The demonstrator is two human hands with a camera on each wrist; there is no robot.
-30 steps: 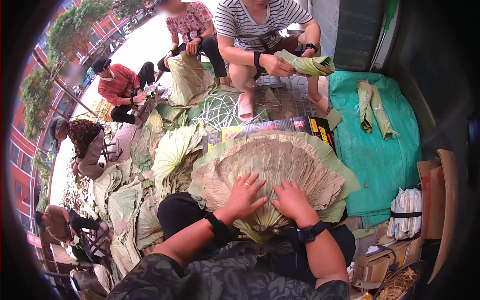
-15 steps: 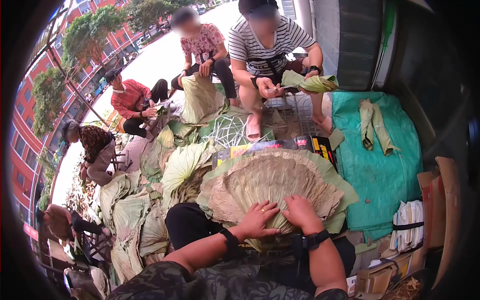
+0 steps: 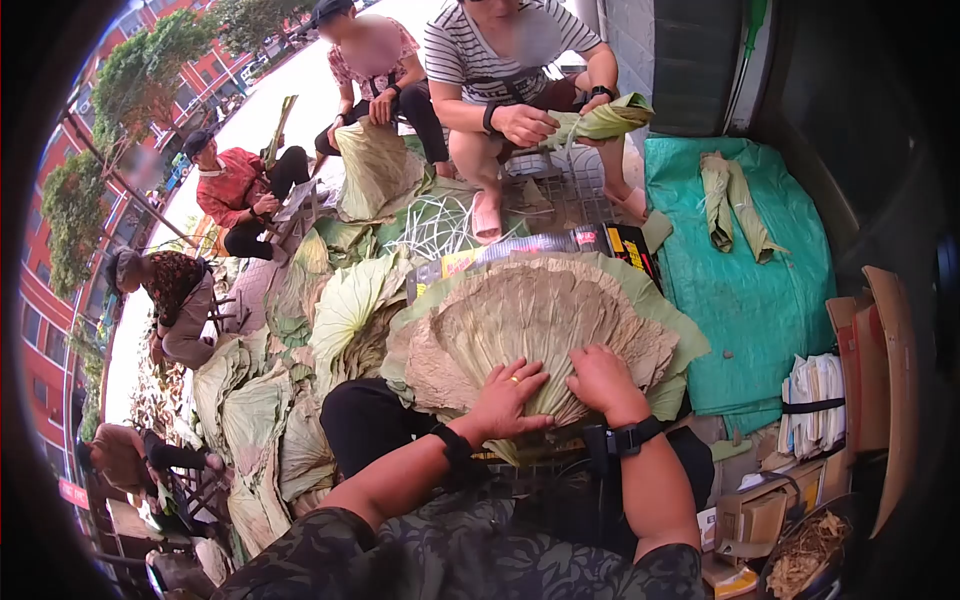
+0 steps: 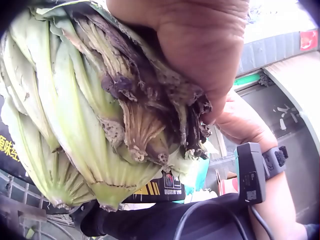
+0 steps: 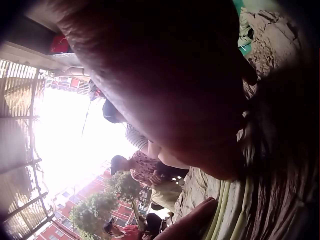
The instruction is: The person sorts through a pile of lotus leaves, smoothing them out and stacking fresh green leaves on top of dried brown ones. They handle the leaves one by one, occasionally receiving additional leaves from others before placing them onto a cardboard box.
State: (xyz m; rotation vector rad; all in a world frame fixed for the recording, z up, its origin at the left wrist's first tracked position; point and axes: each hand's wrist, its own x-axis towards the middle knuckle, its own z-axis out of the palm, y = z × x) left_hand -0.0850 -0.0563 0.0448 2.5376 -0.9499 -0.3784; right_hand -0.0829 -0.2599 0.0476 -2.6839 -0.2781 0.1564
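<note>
A layered stack of dried, fan-shaped leaves (image 3: 540,310) lies in front of me, brown on top with green edges. My left hand (image 3: 508,400) rests on its near part, fingers extended. Beside it, my right hand (image 3: 602,382) has its fingers bent, gripping leaf folds. The left wrist view shows pale green leaf bases (image 4: 85,165) and darker, crumpled ones (image 4: 145,120) beneath my left hand (image 4: 195,45). In the right wrist view, my right hand (image 5: 165,90) is dark against ridged folds (image 5: 225,205); part of its grip is hidden.
Several loose leaves (image 3: 260,420) cover the ground at left. White strips (image 3: 435,228) lie beyond the stack. A green sheet (image 3: 745,330) with two leaf rolls is at right, near bundled papers (image 3: 812,405) and cardboard (image 3: 885,390). Several seated people surround the leaves.
My right hand's fingers have gone from spread to bent on the folds. My left hand stays on the stack, slightly shifted. The person in red now holds up a long leaf piece.
</note>
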